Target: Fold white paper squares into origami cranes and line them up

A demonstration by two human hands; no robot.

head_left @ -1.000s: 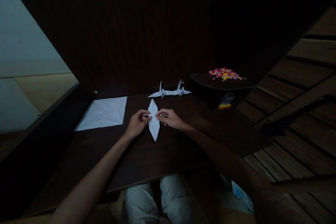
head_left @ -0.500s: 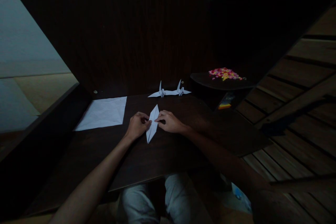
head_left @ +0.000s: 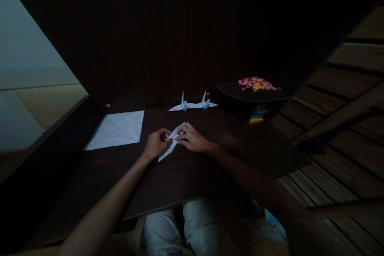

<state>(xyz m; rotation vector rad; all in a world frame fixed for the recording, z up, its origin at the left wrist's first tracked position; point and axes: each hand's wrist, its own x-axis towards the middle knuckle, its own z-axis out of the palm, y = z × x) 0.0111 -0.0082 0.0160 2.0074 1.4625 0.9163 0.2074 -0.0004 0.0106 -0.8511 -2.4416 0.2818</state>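
Between my hands, a folded white paper [head_left: 167, 152] with a long diamond outline lies slanted above the dark desk [head_left: 180, 184]. My left hand [head_left: 156, 144] is closed on its left edge, fingers curled and thumb near the middle crease. On the opposite side, my right hand [head_left: 192, 138] pinches the paper, its fingers covering part of the upper half. Behind the hands, two white paper cranes [head_left: 193, 106] stand side by side against the back panel. A sheet of white paper [head_left: 117, 129] with faint creases lies flat to the left.
Small pink, red and yellow pieces [head_left: 257, 83] are heaped on a rounded shelf [head_left: 240, 94] at the right. Below it sits a small packet with a yellow-orange end [head_left: 256, 120]. A dark side panel [head_left: 60, 140] bounds the desk's left. Slatted wood [head_left: 336, 148] lies at the right.
The folded paper has turned clockwise, its upper tip now further right and its lower tip further left. My right fingers have spread over its upper half.
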